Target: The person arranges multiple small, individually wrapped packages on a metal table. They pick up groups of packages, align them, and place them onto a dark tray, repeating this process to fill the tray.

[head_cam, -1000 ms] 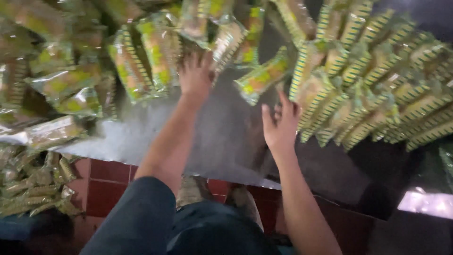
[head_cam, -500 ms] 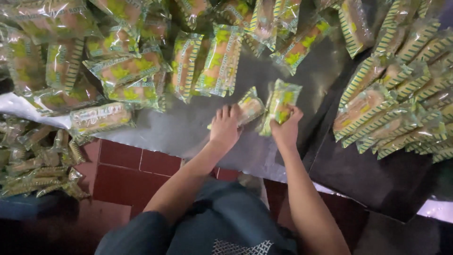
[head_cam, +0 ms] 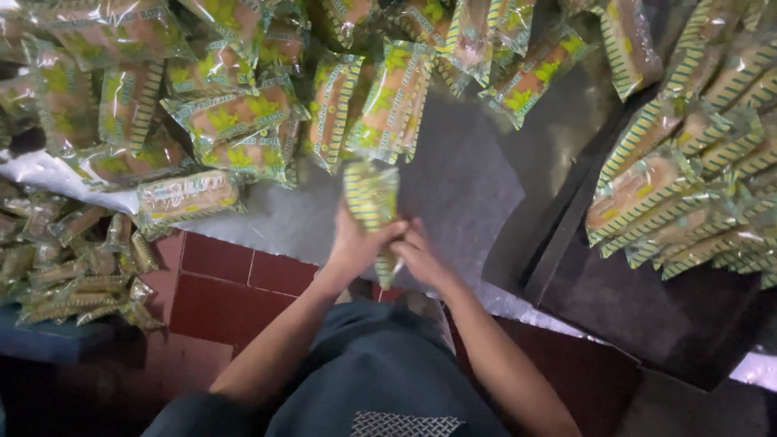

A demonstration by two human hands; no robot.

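Both your left hand and right hand close around stacked green-striped packets at centre; loose packets at eleven o'clock remain ungathered, sorted rows lie at three.

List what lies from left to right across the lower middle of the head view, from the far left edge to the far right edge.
Heap of small wrapped packets → red tiled floor → left hand → green-striped packet held by both hands → right hand → dark tray edge → rows of striped packets.
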